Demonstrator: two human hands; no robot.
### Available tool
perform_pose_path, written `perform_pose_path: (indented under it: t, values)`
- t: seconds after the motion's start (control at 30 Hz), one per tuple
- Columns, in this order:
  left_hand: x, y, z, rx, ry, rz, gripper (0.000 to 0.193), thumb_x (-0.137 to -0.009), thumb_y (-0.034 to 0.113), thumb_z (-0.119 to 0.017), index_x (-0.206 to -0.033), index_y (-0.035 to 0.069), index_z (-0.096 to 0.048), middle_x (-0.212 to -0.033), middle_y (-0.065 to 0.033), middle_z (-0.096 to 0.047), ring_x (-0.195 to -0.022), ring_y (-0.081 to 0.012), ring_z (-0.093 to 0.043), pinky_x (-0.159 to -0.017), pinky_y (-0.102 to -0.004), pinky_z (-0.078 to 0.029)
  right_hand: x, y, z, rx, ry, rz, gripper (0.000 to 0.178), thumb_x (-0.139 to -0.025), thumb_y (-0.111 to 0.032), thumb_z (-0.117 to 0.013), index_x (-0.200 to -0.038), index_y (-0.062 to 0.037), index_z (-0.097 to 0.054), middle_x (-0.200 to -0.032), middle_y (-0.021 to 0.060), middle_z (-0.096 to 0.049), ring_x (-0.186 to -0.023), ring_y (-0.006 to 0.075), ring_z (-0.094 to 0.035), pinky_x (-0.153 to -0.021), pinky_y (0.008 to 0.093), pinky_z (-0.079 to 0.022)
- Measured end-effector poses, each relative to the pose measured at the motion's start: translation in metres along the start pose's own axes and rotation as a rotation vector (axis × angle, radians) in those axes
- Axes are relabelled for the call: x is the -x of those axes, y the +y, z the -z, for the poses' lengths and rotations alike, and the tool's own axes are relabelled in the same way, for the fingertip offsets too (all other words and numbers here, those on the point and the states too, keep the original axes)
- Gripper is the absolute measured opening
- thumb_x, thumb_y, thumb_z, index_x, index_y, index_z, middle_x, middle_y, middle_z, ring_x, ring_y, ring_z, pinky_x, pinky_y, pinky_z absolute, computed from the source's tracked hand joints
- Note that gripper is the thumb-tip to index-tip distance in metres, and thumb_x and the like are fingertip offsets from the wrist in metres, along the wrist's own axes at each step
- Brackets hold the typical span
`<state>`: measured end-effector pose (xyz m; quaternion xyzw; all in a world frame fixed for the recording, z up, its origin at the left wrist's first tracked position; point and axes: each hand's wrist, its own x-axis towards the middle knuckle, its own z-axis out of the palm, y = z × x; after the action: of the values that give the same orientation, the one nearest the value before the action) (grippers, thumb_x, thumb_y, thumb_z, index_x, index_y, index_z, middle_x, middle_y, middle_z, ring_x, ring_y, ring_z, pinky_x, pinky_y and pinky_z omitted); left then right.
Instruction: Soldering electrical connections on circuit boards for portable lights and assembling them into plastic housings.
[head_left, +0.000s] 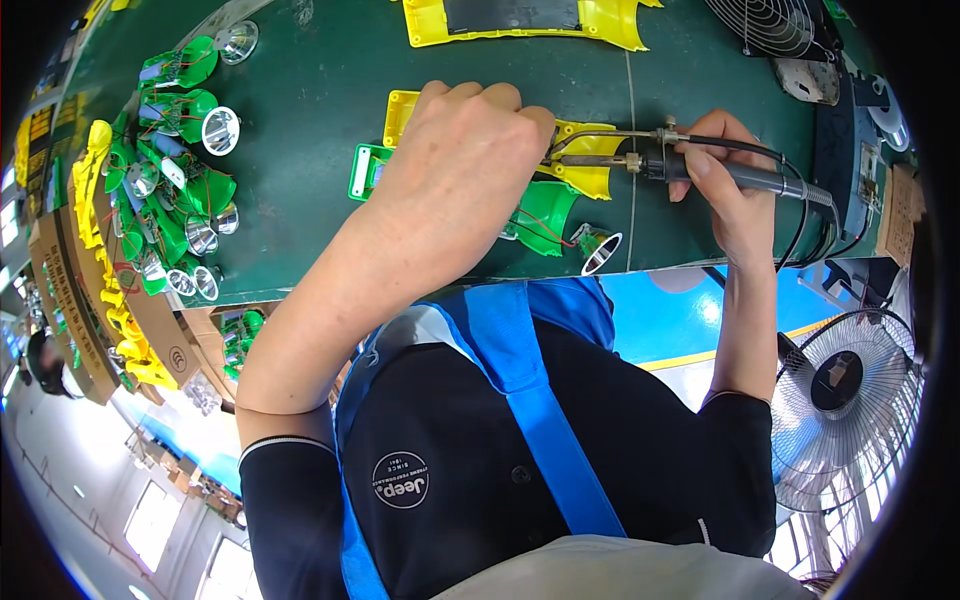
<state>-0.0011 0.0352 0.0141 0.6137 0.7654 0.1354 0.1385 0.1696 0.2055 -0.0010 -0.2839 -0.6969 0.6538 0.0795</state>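
My right hand (735, 195) grips a soldering iron (745, 175) with a dark handle, a cable and a thin metal tube alongside its tip. The tip points left, over a yellow plastic casing (590, 182) on the bench. My left hand (465, 150) lies bent over the middle of that casing, knuckles up. Its fingers are curled under, close to the iron's tip, and what they pinch is hidden. Below the casing lies a green plastic shell (548, 212), partly covered by my left hand and wrist. Red wires join it to a silver reflector cup (601, 253) near the bench's front edge.
Several green shells with wires and reflector cups (220, 131) crowd the bench's left side. Another yellow casing (430, 25) lies at the back. A caged fan (770, 22) stands far right, a larger fan (838, 385) below. Yellow parts (92, 185) line a cardboard box (150, 330) at left.
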Motion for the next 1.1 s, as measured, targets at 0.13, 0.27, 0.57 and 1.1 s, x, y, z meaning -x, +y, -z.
perform_pose_path:
  t: [0.13,0.27,0.57,1.1]
  values:
    - [-0.001,0.0,-0.002,-0.004,0.007,-0.014,0.007,-0.078,0.007,-0.053,-0.077,0.003,-0.059,-0.074,-0.0102,-0.056,-0.076,-0.0281,-0.055,-0.07,-0.0369,-0.041,0.008,0.009,0.004,-0.079,0.057,0.065,0.026,-0.081,-0.022,-0.057,-0.085,0.0029,-0.052,-0.065,0.0086,-0.055,-0.058,0.0117,-0.053,-0.062,0.0235,-0.043]
    - [-0.001,0.002,-0.002,-0.011,0.014,-0.011,0.007,-0.078,0.006,-0.053,-0.076,0.003,-0.058,-0.074,-0.0101,-0.056,-0.076,-0.0281,-0.055,-0.07,-0.037,-0.041,0.012,0.02,0.006,-0.279,0.117,0.151,0.025,-0.085,-0.022,-0.051,-0.091,0.003,-0.049,-0.066,0.0108,-0.053,-0.06,0.0146,-0.05,-0.064,0.0265,-0.042]
    - [0.002,-0.001,-0.003,-0.002,0.023,-0.014,0.008,-0.078,0.008,-0.053,-0.077,0.003,-0.06,-0.075,-0.0111,-0.057,-0.078,-0.0287,-0.056,-0.069,-0.0378,-0.042,0.014,0.024,-0.004,-0.396,0.204,0.226,0.024,-0.089,-0.021,-0.047,-0.094,0.0021,-0.047,-0.074,0.012,-0.052,-0.066,0.0162,-0.048,-0.063,0.0284,-0.038]
    - [0.132,-0.065,0.012,-0.126,-0.012,-0.37,0.016,-0.07,0.017,-0.052,-0.085,0.013,-0.054,-0.093,-0.0033,-0.047,-0.084,-0.0183,-0.049,-0.068,-0.0297,-0.04,0.003,0.029,-0.02,-0.56,0.159,0.256,0.027,-0.09,-0.025,-0.046,-0.1,-0.0007,-0.052,-0.073,0.0059,-0.049,-0.074,0.0169,-0.046,-0.094,0.0379,-0.034]
